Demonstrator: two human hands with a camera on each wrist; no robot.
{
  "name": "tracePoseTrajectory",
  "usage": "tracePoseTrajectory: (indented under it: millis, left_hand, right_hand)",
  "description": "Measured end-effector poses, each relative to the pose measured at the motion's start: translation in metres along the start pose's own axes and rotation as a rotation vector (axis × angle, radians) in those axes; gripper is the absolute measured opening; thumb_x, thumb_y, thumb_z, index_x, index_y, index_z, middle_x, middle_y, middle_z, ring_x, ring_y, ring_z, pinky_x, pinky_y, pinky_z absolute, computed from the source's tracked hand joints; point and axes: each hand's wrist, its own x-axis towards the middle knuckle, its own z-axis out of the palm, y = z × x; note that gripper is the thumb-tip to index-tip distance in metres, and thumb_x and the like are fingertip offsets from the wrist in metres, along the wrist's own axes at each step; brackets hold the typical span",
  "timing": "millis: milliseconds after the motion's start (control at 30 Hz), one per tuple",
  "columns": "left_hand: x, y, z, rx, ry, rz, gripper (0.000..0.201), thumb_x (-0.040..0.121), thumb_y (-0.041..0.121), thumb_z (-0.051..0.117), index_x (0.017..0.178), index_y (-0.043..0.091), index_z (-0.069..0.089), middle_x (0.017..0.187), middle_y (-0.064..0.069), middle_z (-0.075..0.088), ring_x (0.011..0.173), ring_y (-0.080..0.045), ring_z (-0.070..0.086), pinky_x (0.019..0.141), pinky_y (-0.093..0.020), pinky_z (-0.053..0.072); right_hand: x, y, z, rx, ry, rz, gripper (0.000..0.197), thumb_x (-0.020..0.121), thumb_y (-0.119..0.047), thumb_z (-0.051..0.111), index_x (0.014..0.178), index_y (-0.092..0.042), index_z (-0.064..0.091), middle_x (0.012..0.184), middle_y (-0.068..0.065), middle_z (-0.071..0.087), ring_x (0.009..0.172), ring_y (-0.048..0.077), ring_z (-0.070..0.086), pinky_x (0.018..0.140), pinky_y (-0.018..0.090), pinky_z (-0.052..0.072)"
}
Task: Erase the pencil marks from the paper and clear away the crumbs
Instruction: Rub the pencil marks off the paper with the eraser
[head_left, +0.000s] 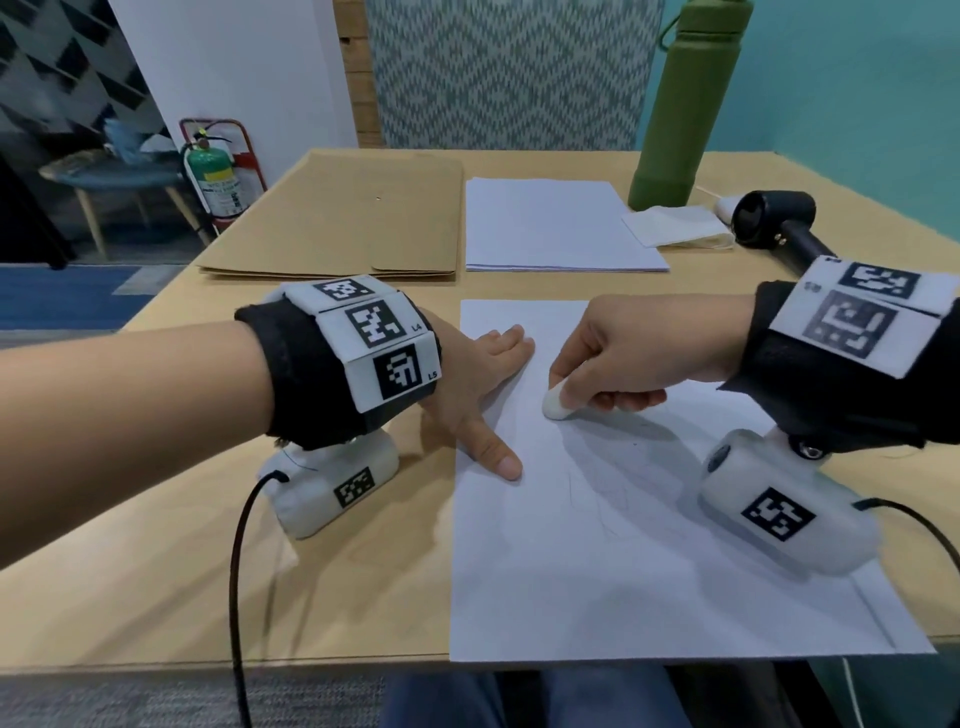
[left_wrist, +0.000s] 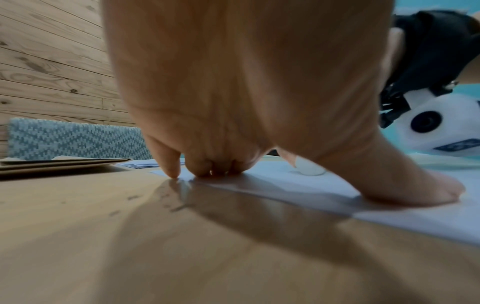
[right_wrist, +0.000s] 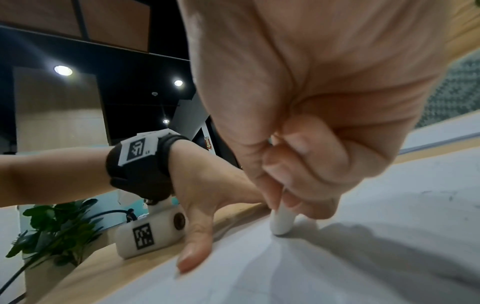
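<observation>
On the pale wooden worktop (head_left: 332, 571), the left hand (head_left: 467, 384) lies flat, fingers straight, pinning the white paper sheet (head_left: 623, 561); it should keep pressing while the right hand (head_left: 618, 353), pinching the small white eraser (head_left: 556, 406), rubs short strokes toward the faint pencil marks (head_left: 597, 499) nearer the person.

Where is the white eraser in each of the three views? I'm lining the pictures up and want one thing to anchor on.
Head: eraser centre, tip on the paper, under the right hand.
Left wrist: right of centre, behind the left hand.
Right wrist: lower centre, pinched upright, tip on the sheet.
Shared landmark: the left thumb pressing the paper's left edge.
</observation>
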Motion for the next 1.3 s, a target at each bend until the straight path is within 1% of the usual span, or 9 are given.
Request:
tracePoseTrajectory:
  millis: [167, 333, 533, 633, 700, 833, 1033, 1200, 1300]
  left_hand:
    - [0.000, 0.000, -0.001, -0.011, -0.004, -0.005, 0.121, 0.073, 0.067, 0.057, 0.145, 0.019, -0.028, 0.155, 0.007, -0.027, 0.147, -0.010, -0.007, 0.120, -0.038, 0.005]
    - [0.002, -0.001, 0.000, -0.001, -0.017, -0.009, 0.122, 0.072, 0.068, 0.058, 0.144, 0.019, -0.029, 0.154, 0.007, -0.029, 0.147, -0.011, -0.008, 0.120, -0.040, 0.007]
    - [0.001, -0.002, 0.000, -0.009, -0.021, -0.015, 0.123, 0.071, 0.069, 0.058, 0.144, 0.021, -0.029, 0.154, 0.009, -0.028, 0.147, -0.011, -0.006, 0.120, -0.041, 0.009]
    - [0.002, -0.001, 0.000, 0.002, -0.019, -0.016, 0.123, 0.071, 0.069, 0.057, 0.144, 0.021, -0.029, 0.154, 0.009, -0.029, 0.147, -0.012, -0.007, 0.120, -0.042, 0.009]
    - [0.002, -0.002, 0.001, 0.003, -0.021, -0.017, 0.124, 0.071, 0.069, 0.058, 0.144, 0.020, -0.030, 0.154, 0.009, -0.029, 0.147, -0.012, -0.007, 0.119, -0.042, 0.009]
    - [0.002, -0.002, 0.001, 0.007, -0.028, -0.025, 0.127, 0.068, 0.071, 0.059, 0.143, 0.022, -0.030, 0.154, 0.009, -0.029, 0.147, -0.013, -0.006, 0.119, -0.043, 0.011]
    - [-0.001, 0.001, -0.001, 0.002, -0.020, -0.023, 0.125, 0.071, 0.066, 0.060, 0.144, 0.020, -0.030, 0.154, 0.008, -0.030, 0.146, -0.010, -0.011, 0.120, -0.041, 0.005]
    - [-0.001, 0.001, -0.001, 0.011, -0.016, -0.031, 0.125, 0.070, 0.068, 0.059, 0.144, 0.020, -0.030, 0.154, 0.008, -0.029, 0.146, -0.011, -0.009, 0.120, -0.041, 0.006]
    - [-0.002, 0.002, -0.001, 0.016, -0.011, -0.034, 0.124, 0.072, 0.067, 0.060, 0.144, 0.020, -0.030, 0.154, 0.008, -0.029, 0.147, -0.012, -0.008, 0.120, -0.039, 0.005]
  right_hand:
    - [0.005, -0.006, -0.004, 0.004, 0.071, 0.028, 0.023, 0.084, -0.013, 0.063, 0.061, -0.011, 0.061, 0.055, 0.001, 0.051, 0.043, 0.013, 0.040, 0.040, 0.018, 0.033]
    - [-0.008, -0.005, 0.000, -0.031, -0.102, 0.023, 0.026, 0.080, -0.018, 0.069, 0.056, -0.015, 0.062, 0.052, -0.002, 0.051, 0.044, 0.012, 0.040, 0.041, 0.017, 0.034]
    - [0.000, -0.004, -0.002, 0.044, 0.052, 0.018, 0.014, 0.083, -0.015, 0.066, 0.070, -0.010, 0.066, 0.055, 0.001, 0.052, 0.044, 0.013, 0.040, 0.039, 0.016, 0.033]
    - [-0.012, -0.002, 0.007, -0.017, -0.105, -0.026, 0.018, 0.081, -0.019, 0.068, 0.065, -0.012, 0.066, 0.053, -0.002, 0.052, 0.041, 0.010, 0.040, 0.039, 0.016, 0.034]
    - [-0.017, -0.003, 0.008, -0.011, -0.158, -0.006, 0.011, 0.079, -0.021, 0.072, 0.075, -0.010, 0.073, 0.054, -0.002, 0.052, 0.041, 0.010, 0.040, 0.038, 0.015, 0.035]
    - [-0.004, -0.002, -0.001, 0.045, 0.018, 0.026, 0.014, 0.078, -0.020, 0.073, 0.084, -0.008, 0.074, 0.055, -0.001, 0.054, 0.045, 0.011, 0.041, 0.038, 0.015, 0.035]
    - [-0.016, -0.001, 0.008, -0.008, -0.098, -0.003, 0.014, 0.080, -0.022, 0.070, 0.073, -0.009, 0.071, 0.053, -0.002, 0.052, 0.040, 0.009, 0.041, 0.038, 0.014, 0.034]
    - [-0.006, -0.003, 0.000, 0.050, 0.032, 0.042, 0.011, 0.081, -0.016, 0.069, 0.072, -0.009, 0.069, 0.056, 0.001, 0.052, 0.045, 0.013, 0.040, 0.042, 0.018, 0.034]
    - [-0.013, -0.002, 0.006, 0.006, -0.047, 0.005, 0.020, 0.079, -0.017, 0.069, 0.060, -0.011, 0.065, 0.054, 0.001, 0.050, 0.046, 0.014, 0.038, 0.043, 0.019, 0.033]
